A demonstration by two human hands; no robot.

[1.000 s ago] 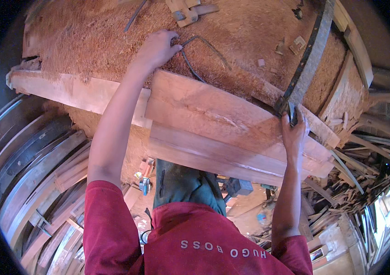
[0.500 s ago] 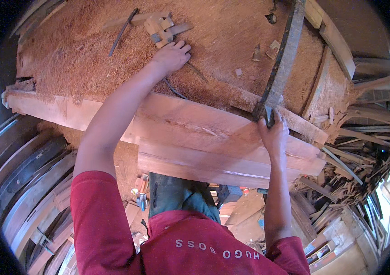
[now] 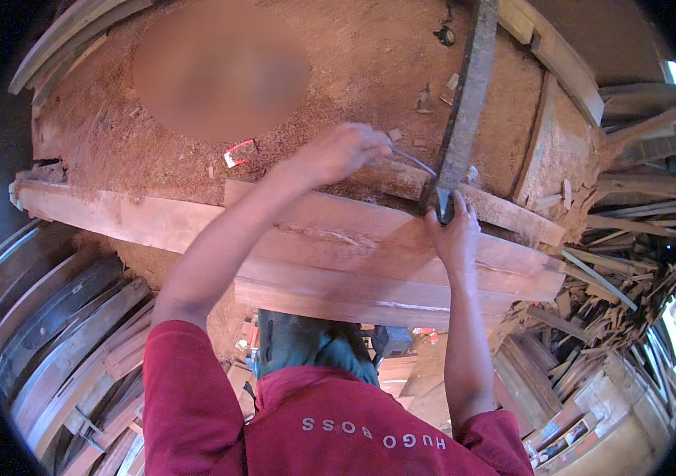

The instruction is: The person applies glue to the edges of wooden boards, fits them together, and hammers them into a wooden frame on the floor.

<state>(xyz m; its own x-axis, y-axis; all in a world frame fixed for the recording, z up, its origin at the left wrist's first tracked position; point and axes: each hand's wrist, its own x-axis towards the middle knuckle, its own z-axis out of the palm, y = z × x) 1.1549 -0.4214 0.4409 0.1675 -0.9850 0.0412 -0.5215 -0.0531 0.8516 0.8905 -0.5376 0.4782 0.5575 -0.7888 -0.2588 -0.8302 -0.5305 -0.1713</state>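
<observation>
My left hand is over the shavings-covered bench, its fingers closed and slightly blurred around one end of a thin metal rod. The rod's other end points right, to the foot of a long dark bar. At that foot my right hand grips a small dark piece between thumb and fingers; its exact kind I cannot make out. Below both hands lies a broad reddish wooden board along the near edge of the bench, with the bar's foot beside its far edge.
A blurred oval hides part of the sawdust-covered surface at upper left. A red and white packet lies there. Curved timbers are stacked at left, and scrap wood is piled at right. Wooden beams line the far right.
My left hand has moved right, away from the stacked wooden blocks, and now holds the thin rod near the bar. My right hand keeps its grip. The whole view has shifted slightly.
</observation>
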